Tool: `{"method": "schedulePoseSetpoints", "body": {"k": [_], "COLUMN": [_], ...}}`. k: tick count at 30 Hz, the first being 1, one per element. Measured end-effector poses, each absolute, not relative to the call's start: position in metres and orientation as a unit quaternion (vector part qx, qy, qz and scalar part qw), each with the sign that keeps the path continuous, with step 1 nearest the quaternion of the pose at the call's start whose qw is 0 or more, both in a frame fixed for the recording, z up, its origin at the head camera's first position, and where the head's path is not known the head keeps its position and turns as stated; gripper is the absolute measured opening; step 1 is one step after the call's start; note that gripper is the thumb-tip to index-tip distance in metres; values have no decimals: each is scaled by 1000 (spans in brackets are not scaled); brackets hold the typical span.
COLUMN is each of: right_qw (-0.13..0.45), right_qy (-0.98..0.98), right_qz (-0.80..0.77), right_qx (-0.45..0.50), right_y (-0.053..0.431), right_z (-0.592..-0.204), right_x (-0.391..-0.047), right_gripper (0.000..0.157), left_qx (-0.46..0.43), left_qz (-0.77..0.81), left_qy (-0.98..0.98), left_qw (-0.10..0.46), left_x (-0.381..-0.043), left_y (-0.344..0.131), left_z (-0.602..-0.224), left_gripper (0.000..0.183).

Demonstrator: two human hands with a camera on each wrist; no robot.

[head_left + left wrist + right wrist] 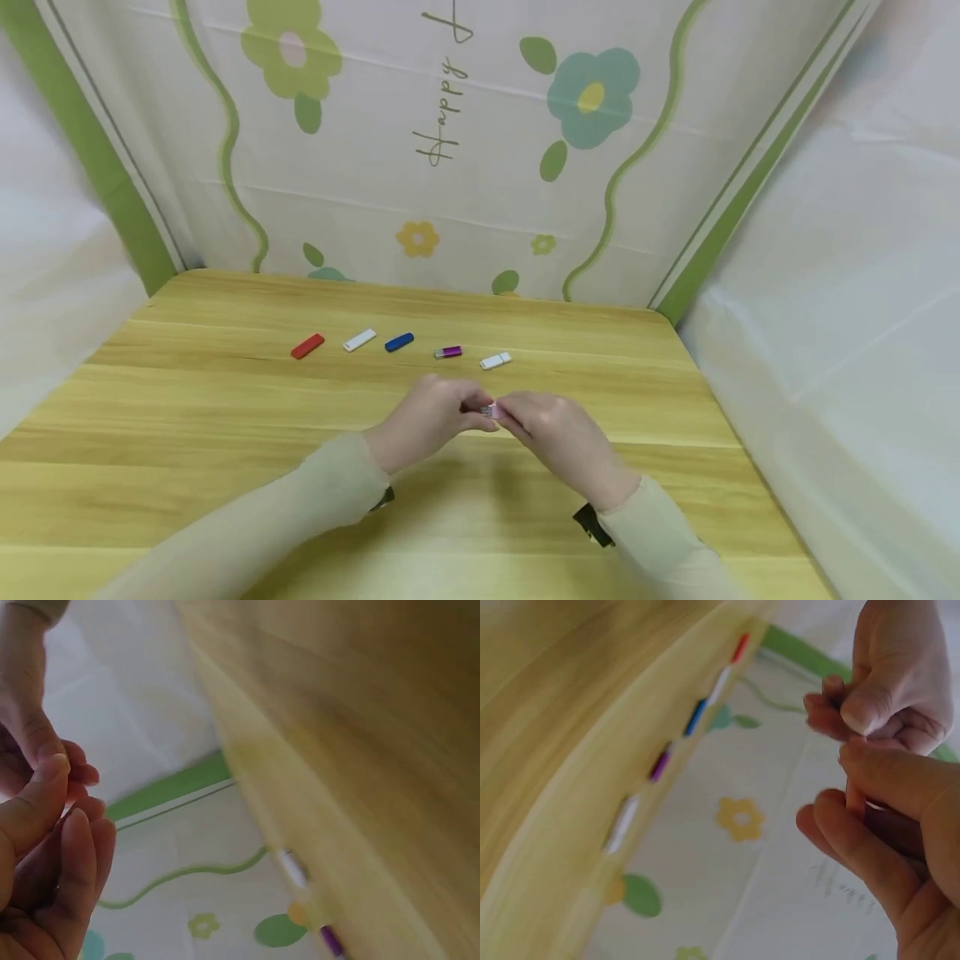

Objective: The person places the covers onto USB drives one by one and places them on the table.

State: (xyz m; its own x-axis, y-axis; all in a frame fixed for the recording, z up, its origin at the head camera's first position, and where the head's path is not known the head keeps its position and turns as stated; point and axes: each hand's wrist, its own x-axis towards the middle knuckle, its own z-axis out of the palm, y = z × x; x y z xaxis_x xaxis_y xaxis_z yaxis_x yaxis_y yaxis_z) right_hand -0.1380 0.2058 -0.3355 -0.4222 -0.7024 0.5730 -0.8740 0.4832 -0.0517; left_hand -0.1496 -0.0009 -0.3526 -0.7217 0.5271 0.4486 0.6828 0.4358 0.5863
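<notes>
Over the middle of the table, both hands meet at a small pink USB flash drive point(497, 411) with its metal plug showing toward the left. My right hand point(558, 437) pinches the pink body between thumb and fingers; the right wrist view shows a pink edge of the drive point(855, 799) in that pinch. Thumb and index finger of my left hand point(431, 421) curl round the plug end. Fingers hide most of the drive in both wrist views. Beyond the hands lie a white flash drive point(496, 361) and a purple one point(448, 352) with a metal part.
Farther left in the same row are a blue flash drive point(399, 342), a white flash drive point(360, 340) and a red flash drive point(307, 346). The wooden table point(187, 400) ends at a flowered curtain point(480, 192) behind, with pale cloth on both sides.
</notes>
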Motion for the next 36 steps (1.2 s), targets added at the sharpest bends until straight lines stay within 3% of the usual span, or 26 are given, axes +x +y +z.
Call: {"method": "schedulePoseSetpoints", "body": {"k": [6, 11, 21, 26, 36], "right_qw": [86, 17, -43, -43, -16], "right_qy": [-882, -904, -912, -918, -918], "right_qz": [176, 167, 157, 145, 138], "right_qx": [429, 392, 376, 366, 371], "right_y": [237, 260, 284, 283, 280], "right_z": [-351, -357, -383, -392, -394], "right_x": [-175, -207, -266, -286, -301], "right_gripper": [6, 8, 4, 9, 15], "left_qx": [-321, -297, -276, -266, -244], "left_qz": [-312, -273, -228, -206, -175], "left_qy": [-894, -914, -930, -939, -954], "left_qw": [-11, -50, -82, -67, -24], "left_x": [-186, -217, -264, -283, -294], "left_y": [38, 71, 111, 120, 132], "left_z": [-368, -375, -396, -404, -404], "left_gripper": [19, 20, 8, 28, 43]}}
